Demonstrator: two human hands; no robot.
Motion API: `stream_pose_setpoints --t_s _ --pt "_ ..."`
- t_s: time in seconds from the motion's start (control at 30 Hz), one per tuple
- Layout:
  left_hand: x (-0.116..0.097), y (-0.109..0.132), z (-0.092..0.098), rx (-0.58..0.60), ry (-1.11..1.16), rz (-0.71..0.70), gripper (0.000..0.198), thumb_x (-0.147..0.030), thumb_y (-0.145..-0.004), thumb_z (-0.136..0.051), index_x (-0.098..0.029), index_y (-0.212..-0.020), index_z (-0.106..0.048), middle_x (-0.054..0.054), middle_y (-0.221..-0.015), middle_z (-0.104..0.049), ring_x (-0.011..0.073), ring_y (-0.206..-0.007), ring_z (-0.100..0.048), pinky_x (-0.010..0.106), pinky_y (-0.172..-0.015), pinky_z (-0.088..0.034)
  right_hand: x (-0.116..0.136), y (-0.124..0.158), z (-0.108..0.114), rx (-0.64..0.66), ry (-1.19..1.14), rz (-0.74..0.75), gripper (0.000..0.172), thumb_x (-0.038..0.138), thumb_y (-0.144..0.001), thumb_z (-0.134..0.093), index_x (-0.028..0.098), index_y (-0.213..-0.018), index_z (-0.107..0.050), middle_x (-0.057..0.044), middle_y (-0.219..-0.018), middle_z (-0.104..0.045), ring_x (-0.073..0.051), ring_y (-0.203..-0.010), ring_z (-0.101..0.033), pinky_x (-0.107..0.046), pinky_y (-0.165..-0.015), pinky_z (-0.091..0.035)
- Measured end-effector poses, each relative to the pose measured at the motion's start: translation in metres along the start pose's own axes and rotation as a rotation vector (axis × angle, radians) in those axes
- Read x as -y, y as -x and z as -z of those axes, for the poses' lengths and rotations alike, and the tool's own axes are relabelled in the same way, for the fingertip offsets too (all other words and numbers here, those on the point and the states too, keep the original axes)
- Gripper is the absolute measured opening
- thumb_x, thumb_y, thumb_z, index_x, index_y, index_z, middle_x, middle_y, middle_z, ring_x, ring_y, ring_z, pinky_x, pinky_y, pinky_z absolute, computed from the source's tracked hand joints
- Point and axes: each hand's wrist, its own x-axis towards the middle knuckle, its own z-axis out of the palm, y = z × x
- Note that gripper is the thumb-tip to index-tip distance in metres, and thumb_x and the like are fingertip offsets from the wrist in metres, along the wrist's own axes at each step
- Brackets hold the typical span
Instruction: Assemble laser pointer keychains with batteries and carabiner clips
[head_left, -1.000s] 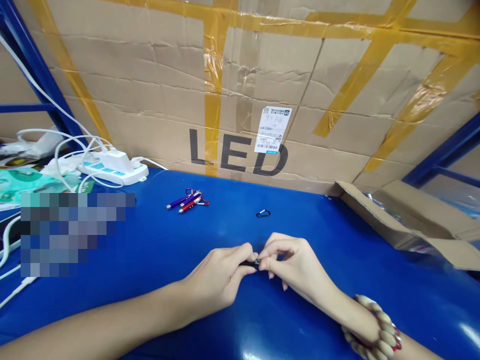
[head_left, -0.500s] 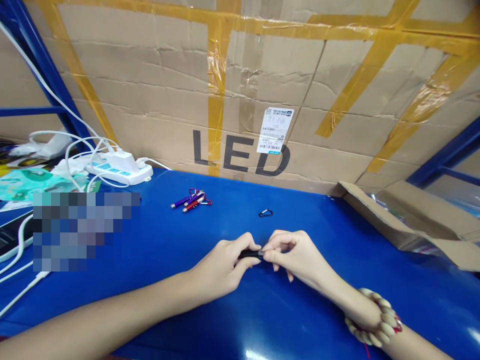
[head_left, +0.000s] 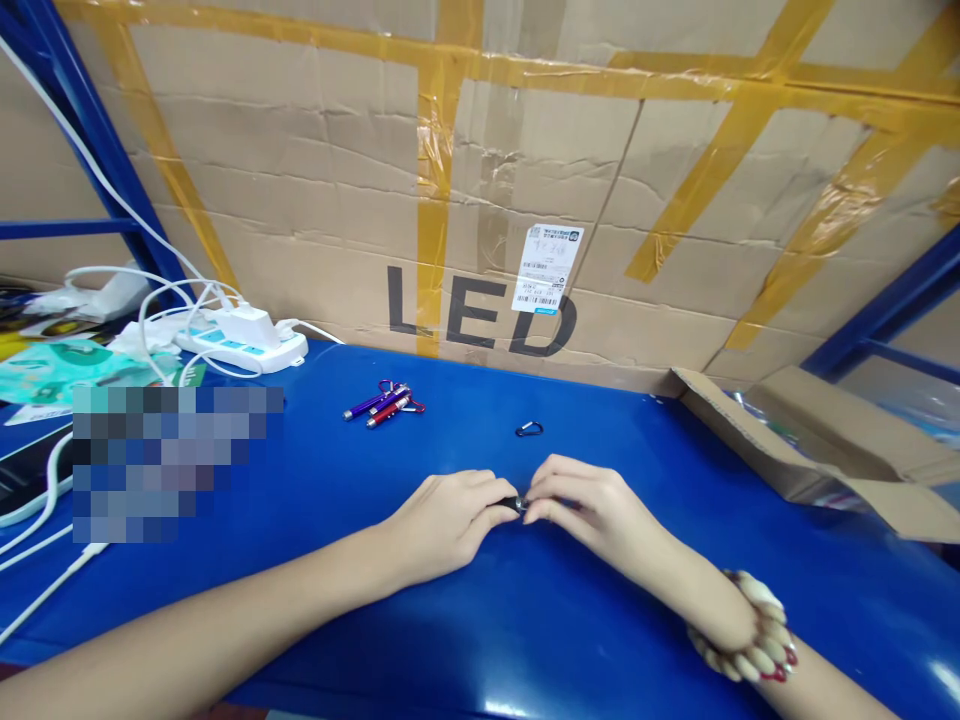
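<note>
My left hand [head_left: 450, 525] and my right hand [head_left: 592, 510] meet fingertip to fingertip low over the blue table [head_left: 570, 640]. Between them they pinch a small black mini flashlight [head_left: 511, 503], most of it hidden by the fingers. Both hands are closed on it. A beaded bracelet [head_left: 746, 645] circles my right wrist. Beyond the hands lie a loose black carabiner clip [head_left: 528, 429] and a little bunch of purple and red mini flashlights [head_left: 382, 402] with clips.
A big taped cardboard box marked LED [head_left: 480, 200] stands along the table's back edge. An open cardboard box [head_left: 817, 450] lies at the right. At the left are a white power strip [head_left: 244, 345], white cables [head_left: 45, 590] and some packaging.
The hands stay joined on the small black flashlight, with only small finger shifts; the left fingers now cover more of it. The view has shifted slightly.
</note>
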Motion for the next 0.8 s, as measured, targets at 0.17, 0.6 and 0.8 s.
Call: stream_pose_setpoints --t_s 0.17,0.6,0.8 --pt "-0.002 0.005 0.003 0.054 -0.002 -0.022 0.018 -0.022 -0.092 -0.035 -0.020 -0.091 -0.053 0.000 -0.085 -0.062 0.0149 -0.077 -0.061 0.022 -0.068 -0.043 0.011 -0.002 0.003 0.016 0.564 0.310 0.043 0.020 -0.096 -0.022 0.015 -0.070 -0.056 -0.002 -0.064 -0.056 -0.010 -0.050 -0.049 -0.023 -0.043 -0.030" --pt "-0.004 0.015 0.000 -0.003 -0.143 -0.215 0.017 -0.014 -0.089 -0.034 -0.016 -0.084 -0.049 0.002 -0.070 -0.057 0.0152 -0.061 -0.057 0.024 -0.056 -0.041 0.025 0.007 -0.007 0.046 0.396 0.208 0.030 0.006 -0.086 -0.028 0.017 -0.065 -0.046 0.001 -0.056 -0.048 -0.009 -0.045 -0.037 -0.023 -0.044 -0.026" --pt "-0.005 0.019 -0.004 -0.075 -0.324 -0.276 0.020 -0.010 -0.088 -0.032 -0.014 -0.096 -0.050 0.002 -0.069 -0.057 0.0155 -0.061 -0.057 0.025 -0.056 -0.045 0.033 0.005 -0.016 0.072 -0.150 -0.137 0.031 0.020 -0.088 -0.034 0.017 -0.058 -0.041 0.003 -0.048 -0.046 -0.006 -0.040 -0.042 -0.016 -0.044 -0.034"
